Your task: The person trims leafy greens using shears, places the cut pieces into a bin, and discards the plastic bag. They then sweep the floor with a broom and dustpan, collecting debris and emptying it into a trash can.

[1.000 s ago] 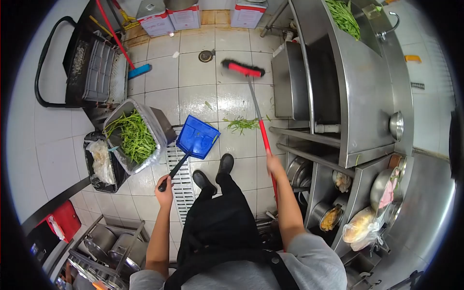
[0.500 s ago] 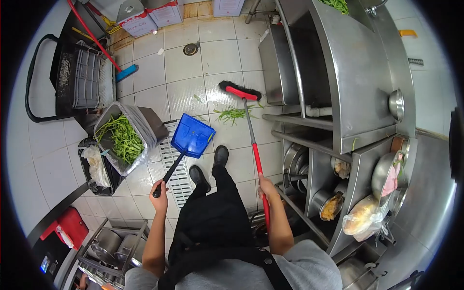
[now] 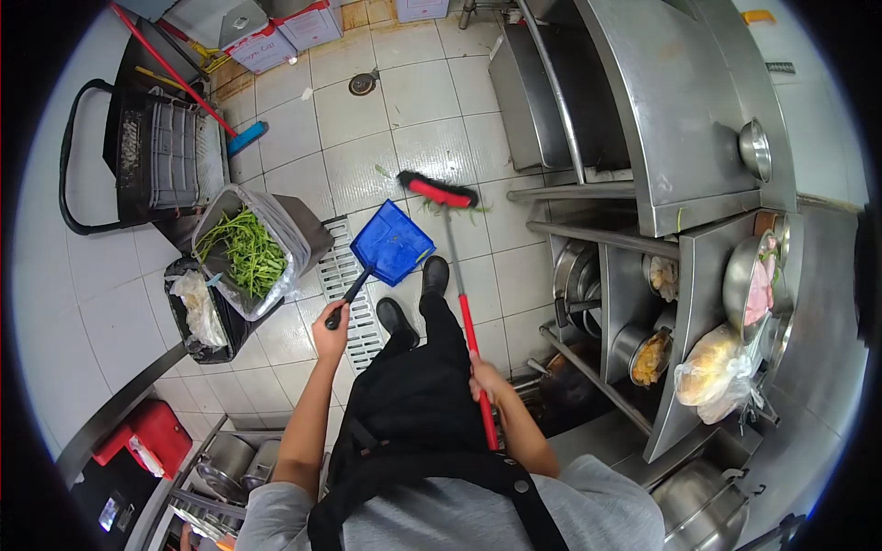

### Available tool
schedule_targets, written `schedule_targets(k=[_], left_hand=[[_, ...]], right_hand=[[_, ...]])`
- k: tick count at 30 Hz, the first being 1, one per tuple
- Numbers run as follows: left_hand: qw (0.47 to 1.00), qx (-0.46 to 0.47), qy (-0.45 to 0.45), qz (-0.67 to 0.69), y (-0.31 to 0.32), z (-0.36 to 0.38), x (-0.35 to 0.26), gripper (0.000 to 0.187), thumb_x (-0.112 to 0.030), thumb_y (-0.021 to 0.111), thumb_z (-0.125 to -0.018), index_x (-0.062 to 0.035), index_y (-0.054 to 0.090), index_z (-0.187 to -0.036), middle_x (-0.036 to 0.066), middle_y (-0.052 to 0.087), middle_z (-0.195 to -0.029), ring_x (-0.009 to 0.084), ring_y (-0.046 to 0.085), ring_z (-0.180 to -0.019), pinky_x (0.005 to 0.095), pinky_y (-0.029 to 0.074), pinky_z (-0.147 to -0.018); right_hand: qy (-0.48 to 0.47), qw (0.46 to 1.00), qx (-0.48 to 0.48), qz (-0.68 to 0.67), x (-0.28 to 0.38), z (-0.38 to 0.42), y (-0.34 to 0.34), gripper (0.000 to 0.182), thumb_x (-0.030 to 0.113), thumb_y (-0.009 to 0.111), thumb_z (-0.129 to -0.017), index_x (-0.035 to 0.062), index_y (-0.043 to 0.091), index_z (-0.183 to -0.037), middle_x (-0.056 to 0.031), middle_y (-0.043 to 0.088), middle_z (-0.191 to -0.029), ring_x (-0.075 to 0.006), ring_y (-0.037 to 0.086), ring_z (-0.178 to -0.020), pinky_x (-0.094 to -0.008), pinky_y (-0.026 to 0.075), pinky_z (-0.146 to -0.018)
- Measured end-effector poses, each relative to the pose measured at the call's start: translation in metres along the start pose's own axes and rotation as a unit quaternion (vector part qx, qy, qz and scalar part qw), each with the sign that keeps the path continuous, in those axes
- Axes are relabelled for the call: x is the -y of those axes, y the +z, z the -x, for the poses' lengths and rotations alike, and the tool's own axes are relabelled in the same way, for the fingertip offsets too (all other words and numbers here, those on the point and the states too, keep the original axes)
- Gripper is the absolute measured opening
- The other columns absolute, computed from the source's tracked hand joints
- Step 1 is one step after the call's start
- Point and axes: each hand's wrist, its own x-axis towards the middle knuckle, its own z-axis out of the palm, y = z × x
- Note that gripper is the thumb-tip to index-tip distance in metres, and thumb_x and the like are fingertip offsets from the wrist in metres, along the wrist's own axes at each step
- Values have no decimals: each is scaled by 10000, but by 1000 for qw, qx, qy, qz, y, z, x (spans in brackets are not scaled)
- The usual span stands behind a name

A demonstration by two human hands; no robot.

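Observation:
My left hand [image 3: 331,331] is closed around the black handle of a blue dustpan [image 3: 393,243], whose pan rests on the tiles beside the floor drain grate. A small green scrap lies near the pan's right edge. In my right hand [image 3: 487,378] is the red and grey pole of a broom [image 3: 463,317]. The broom's red head with black bristles sits on the floor to the upper right of the dustpan. Green vegetable scraps [image 3: 480,209] show around the head, partly covered by it.
Left of the dustpan stands a lined bin [image 3: 317,241] heaped with green stalks, with a black bag [image 3: 237,338] beside it. A crate [image 3: 175,151] leans further left. Steel shelving [image 3: 634,432] with pots and a steel counter [image 3: 684,101] line the right.
The broom head has moved left and slightly down, over the green scraps and closer to the dustpan. My view has shifted a little, and both hands still hold their tools.

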Motion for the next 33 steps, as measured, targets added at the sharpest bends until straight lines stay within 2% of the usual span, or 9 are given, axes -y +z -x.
schedule_targets(k=[5,9,12,14,17,19,24,28,33], left_hand=[[998,-10,54,-28,10,-6,-8,193,-200,640,-794,-45,652,-908,124,616,-681,167,596,-600,280,453,-573],[999,8,36,-20,12,-2,0,209,-230,644,-785,-65,656,-912,134,624,-695,219,622,-625,306,465,-586],[999,14,16,-25,14,6,-9,218,-235,648,-780,-66,653,-919,137,626,-702,228,624,-635,309,469,-599],[999,-6,21,-23,16,6,-8,219,-236,646,-780,-70,651,-922,136,625,-697,237,626,-639,315,469,-602],[999,-17,30,-9,21,6,0,209,-232,642,-780,-79,652,-923,137,623,-694,241,628,-645,315,469,-602],[998,36,-48,-22,12,3,-3,202,-227,641,-777,-86,652,-921,135,626,-698,247,629,-649,316,468,-603],[993,42,108,2,-37,-11,14,154,-165,632,-779,-67,654,-896,121,639,-722,213,638,-674,286,477,-627],[989,104,81,-63,-59,-18,12,166,-182,634,-775,-61,649,-889,124,647,-752,231,645,-688,298,487,-637],[985,82,119,-98,-43,-6,19,159,-177,637,-772,-54,643,-874,138,638,-730,242,647,-679,334,495,-617]], right_hand=[[76,988,90,-99,-6,75,1,478,583,377,-863,121,396,-742,-16,338,-430,-126,304,-295,-275,273,-280],[-39,998,-18,-45,10,53,-9,471,598,376,-856,142,399,-741,-2,319,-435,-112,314,-307,-262,271,-281],[-45,995,6,-88,18,19,-7,462,593,376,-859,147,385,-739,15,295,-444,-92,282,-312,-247,253,-283],[73,971,86,-213,8,12,5,463,594,383,-854,145,370,-743,34,272,-457,-67,245,-325,-219,228,-291],[85,974,127,-165,-23,40,20,448,580,396,-859,144,376,-756,48,235,-454,-60,222,-343,-210,208,-307],[108,968,145,-172,-26,78,22,448,585,401,-854,148,377,-757,47,237,-456,-56,222,-343,-206,206,-309],[100,960,135,-223,-34,104,20,460,605,404,-840,152,378,-761,48,240,-459,-46,224,-344,-198,202,-311],[73,972,59,-213,-27,74,12,464,615,399,-836,158,361,-768,47,248,-461,-58,239,-345,-201,220,-324],[114,955,119,-244,-59,65,35,460,607,402,-840,156,375,-752,48,255,-466,-49,220,-349,-193,200,-327]])
